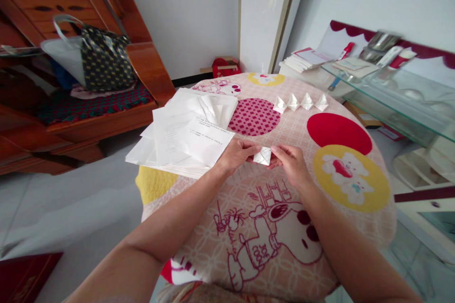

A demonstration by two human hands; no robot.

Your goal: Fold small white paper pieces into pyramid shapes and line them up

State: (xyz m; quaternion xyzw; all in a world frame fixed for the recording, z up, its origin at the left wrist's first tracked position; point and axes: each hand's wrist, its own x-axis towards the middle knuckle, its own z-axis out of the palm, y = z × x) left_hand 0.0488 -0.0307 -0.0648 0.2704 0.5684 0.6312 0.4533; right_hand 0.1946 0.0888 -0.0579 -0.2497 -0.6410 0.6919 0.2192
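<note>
Centrally over the round bench (355, 227), between its near and far edges, a small folded paper square (263, 156) sits between the two hands. The left hand (239, 155) pinches its left side between thumb and fingers, and the right hand (293, 162) pinches the right side likewise; whether they touch the patterned cloth (289, 139) below cannot be told. A loose paper stack (177, 139), with printed sheets on top, lies along the left edge. Toward the far right edge, four folded paper shapes (293, 102) stand in a row, well apart from the hands.
</note>
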